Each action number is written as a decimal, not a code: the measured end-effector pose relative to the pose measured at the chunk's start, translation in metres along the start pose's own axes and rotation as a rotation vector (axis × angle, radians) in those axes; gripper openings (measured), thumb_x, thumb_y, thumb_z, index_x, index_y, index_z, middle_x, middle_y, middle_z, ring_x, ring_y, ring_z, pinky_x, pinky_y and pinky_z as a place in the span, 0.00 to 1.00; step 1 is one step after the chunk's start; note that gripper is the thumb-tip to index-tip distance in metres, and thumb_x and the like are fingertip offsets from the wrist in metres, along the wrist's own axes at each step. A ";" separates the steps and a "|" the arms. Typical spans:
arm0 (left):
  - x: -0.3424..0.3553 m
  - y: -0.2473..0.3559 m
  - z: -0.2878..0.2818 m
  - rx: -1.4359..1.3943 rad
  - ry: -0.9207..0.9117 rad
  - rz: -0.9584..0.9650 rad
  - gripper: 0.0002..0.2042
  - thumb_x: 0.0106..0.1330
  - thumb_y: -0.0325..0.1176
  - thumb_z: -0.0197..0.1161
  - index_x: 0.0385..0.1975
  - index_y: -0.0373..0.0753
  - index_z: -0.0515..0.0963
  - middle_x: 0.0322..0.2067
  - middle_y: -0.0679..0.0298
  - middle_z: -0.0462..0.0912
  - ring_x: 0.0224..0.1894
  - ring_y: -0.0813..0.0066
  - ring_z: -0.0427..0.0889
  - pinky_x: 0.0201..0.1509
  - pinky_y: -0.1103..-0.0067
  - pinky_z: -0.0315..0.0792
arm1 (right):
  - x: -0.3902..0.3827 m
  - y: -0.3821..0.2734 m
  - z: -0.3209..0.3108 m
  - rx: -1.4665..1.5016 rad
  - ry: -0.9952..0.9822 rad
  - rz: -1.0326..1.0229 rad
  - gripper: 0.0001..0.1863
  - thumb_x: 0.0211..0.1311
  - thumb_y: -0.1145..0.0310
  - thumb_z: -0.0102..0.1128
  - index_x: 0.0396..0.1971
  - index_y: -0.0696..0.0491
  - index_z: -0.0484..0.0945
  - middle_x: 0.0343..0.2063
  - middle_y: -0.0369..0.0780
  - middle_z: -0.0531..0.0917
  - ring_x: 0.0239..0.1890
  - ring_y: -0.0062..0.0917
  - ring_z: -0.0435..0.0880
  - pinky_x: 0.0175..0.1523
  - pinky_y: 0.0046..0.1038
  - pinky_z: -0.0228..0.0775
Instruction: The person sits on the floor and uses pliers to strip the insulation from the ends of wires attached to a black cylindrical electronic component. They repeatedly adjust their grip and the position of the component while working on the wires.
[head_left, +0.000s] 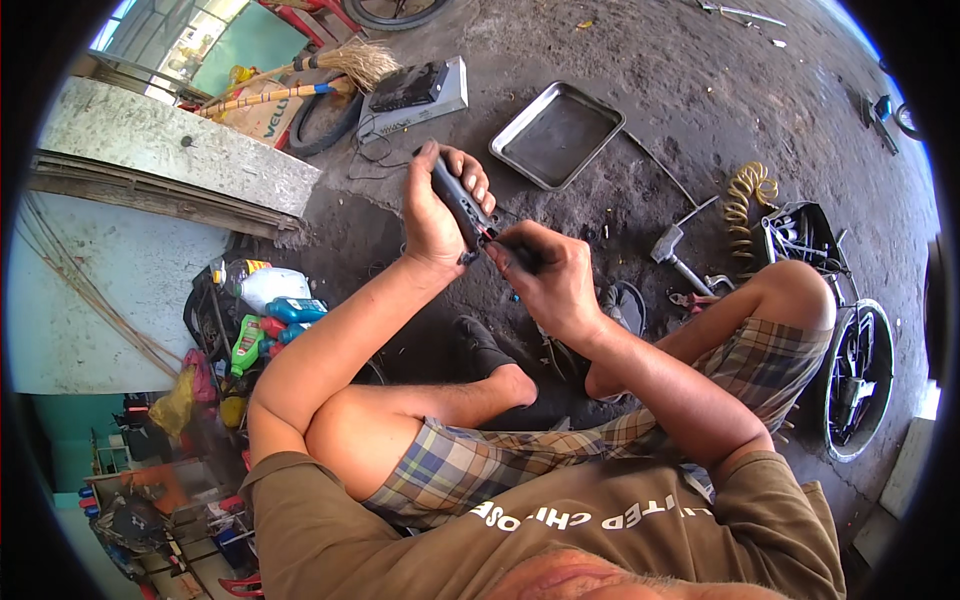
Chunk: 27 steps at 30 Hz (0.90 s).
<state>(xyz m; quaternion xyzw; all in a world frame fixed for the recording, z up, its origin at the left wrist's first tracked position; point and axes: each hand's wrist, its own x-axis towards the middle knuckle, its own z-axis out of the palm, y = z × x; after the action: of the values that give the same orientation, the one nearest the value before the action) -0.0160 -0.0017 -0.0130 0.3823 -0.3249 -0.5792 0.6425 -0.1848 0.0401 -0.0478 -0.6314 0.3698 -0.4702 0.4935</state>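
My left hand is wrapped around a long black part, holding it tilted in mid-air near the middle of the view, its fingertips curled over the far side. My right hand is closed at the part's lower end, thumb and fingers pinching something small and dark there, too hidden to name. A bit of red and some short dark wires show between the two hands. Below them are my bent legs and dark shoes; pliers lie partly hidden beside my right wrist.
A metal tray, a hammer-like tool, a coiled yellow hose and a tool box surround me. A grey case and brooms lie ahead. Bottles crowd the left; a wheel-shaped bin is at right.
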 end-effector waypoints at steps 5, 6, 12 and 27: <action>0.000 0.003 -0.001 -0.021 -0.020 0.015 0.21 0.77 0.56 0.55 0.30 0.44 0.68 0.27 0.67 0.68 0.30 0.73 0.70 0.35 0.74 0.70 | 0.000 -0.001 0.002 0.065 -0.001 0.023 0.07 0.65 0.72 0.73 0.38 0.58 0.86 0.25 0.44 0.87 0.24 0.24 0.82 0.35 0.30 0.77; 0.000 0.003 -0.001 -0.018 -0.032 0.017 0.21 0.77 0.56 0.55 0.30 0.44 0.68 0.27 0.67 0.68 0.31 0.73 0.70 0.35 0.75 0.69 | 0.000 -0.002 0.002 0.079 -0.008 0.058 0.07 0.65 0.72 0.73 0.39 0.58 0.86 0.26 0.44 0.87 0.25 0.25 0.83 0.35 0.30 0.77; -0.002 0.005 -0.003 -0.008 -0.084 0.032 0.21 0.77 0.55 0.53 0.31 0.44 0.68 0.28 0.67 0.68 0.32 0.74 0.70 0.36 0.75 0.69 | 0.003 0.002 -0.001 -0.003 -0.002 -0.071 0.09 0.64 0.70 0.75 0.39 0.58 0.88 0.31 0.44 0.86 0.31 0.33 0.86 0.38 0.33 0.77; -0.001 0.016 -0.001 -0.054 -0.102 0.029 0.20 0.76 0.56 0.55 0.32 0.44 0.68 0.28 0.66 0.69 0.32 0.73 0.71 0.35 0.74 0.69 | 0.013 -0.023 -0.015 0.126 0.056 0.152 0.12 0.68 0.68 0.71 0.42 0.61 0.85 0.34 0.46 0.88 0.33 0.25 0.86 0.40 0.31 0.77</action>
<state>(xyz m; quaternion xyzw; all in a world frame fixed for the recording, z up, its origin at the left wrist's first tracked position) -0.0069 0.0005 0.0002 0.3301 -0.3470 -0.5972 0.6434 -0.1957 0.0297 -0.0218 -0.5559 0.4001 -0.4713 0.5557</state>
